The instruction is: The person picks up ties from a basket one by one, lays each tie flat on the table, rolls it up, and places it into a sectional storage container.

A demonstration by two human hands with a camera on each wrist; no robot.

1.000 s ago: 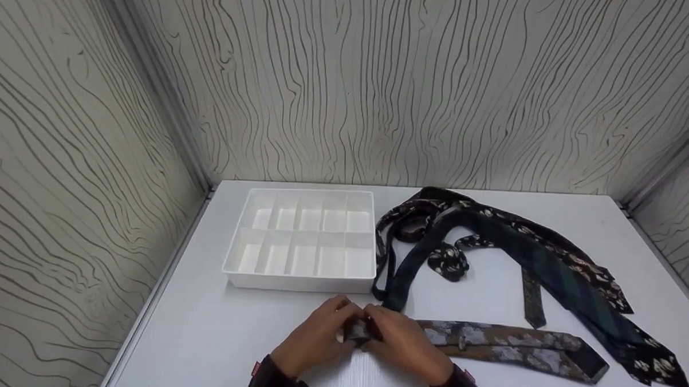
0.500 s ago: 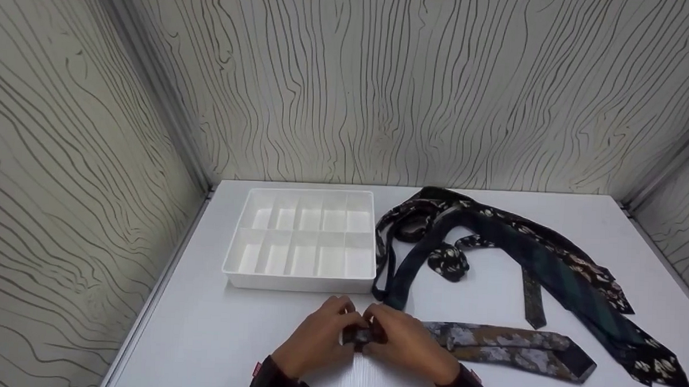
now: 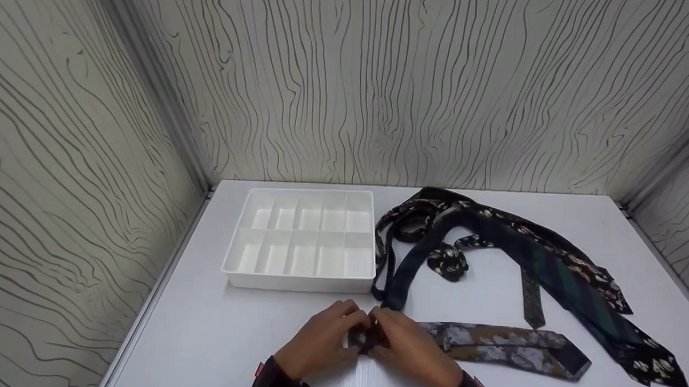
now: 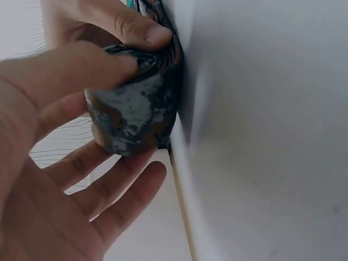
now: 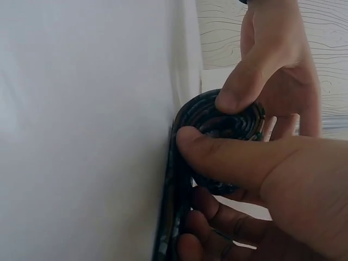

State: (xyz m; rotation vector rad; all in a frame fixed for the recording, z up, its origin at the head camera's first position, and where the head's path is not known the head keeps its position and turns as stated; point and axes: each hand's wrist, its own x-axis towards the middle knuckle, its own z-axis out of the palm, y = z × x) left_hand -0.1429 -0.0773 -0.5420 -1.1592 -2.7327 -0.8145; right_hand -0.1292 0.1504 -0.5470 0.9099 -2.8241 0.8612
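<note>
Both hands grip the rolled end of a brown necktie with grey blotches, whose flat tail (image 3: 505,348) stretches off to the right on the table. In the left wrist view the roll (image 4: 130,111) shows its patterned outer layer, the left hand's thumb lying over its edge and the fingers behind it. My left hand (image 3: 325,342) holds the roll's left side. On its other side, my right hand (image 3: 411,347) holds the roll, thumb against the spiral edge (image 5: 239,128) in the right wrist view. From above, the hands mostly cover the roll.
Behind the hands stands a white divided box (image 3: 301,283) with bare compartments. Right of it lie a dark green striped necktie (image 3: 548,269), floral black neckties (image 3: 600,268), a small floral coil (image 3: 449,261) and a narrow tie end (image 3: 532,300). Patterned wall panels (image 3: 382,92) enclose the table.
The brown necktie's pointed tail has slid left toward the hands as the roll turns between them. The fingers have shifted slightly around the roll. Box and other neckties stay put.
</note>
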